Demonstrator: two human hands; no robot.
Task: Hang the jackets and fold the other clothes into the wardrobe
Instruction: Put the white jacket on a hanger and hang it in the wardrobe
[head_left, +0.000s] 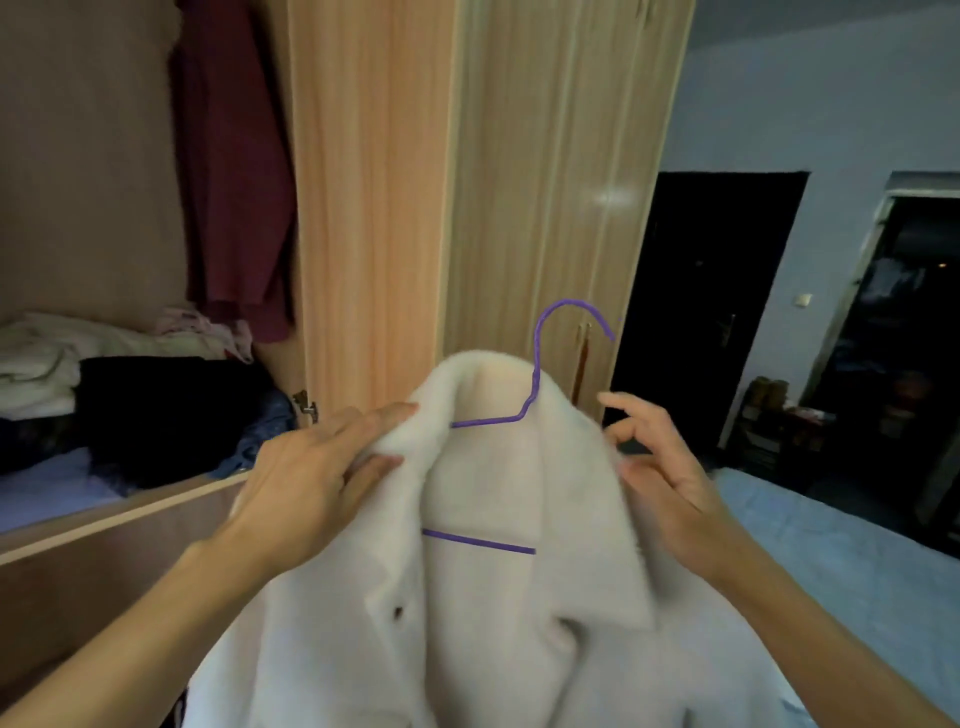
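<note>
Presently: cream jacket (519, 519) draped on purple hanger (540, 364), held near centre. Left hand (311, 467) pinches left collar; right hand (660, 467) loosely open beside right shoulder. Hook points up-right, nearer right hand; open wardrobe (156, 260) lies far left.

The wardrobe shelf (47, 493) carries folded clothes: a cream pile (36, 364), a black pile (166, 410) beside it, and blue fabric (260, 436) at the shelf's front edge.
</note>
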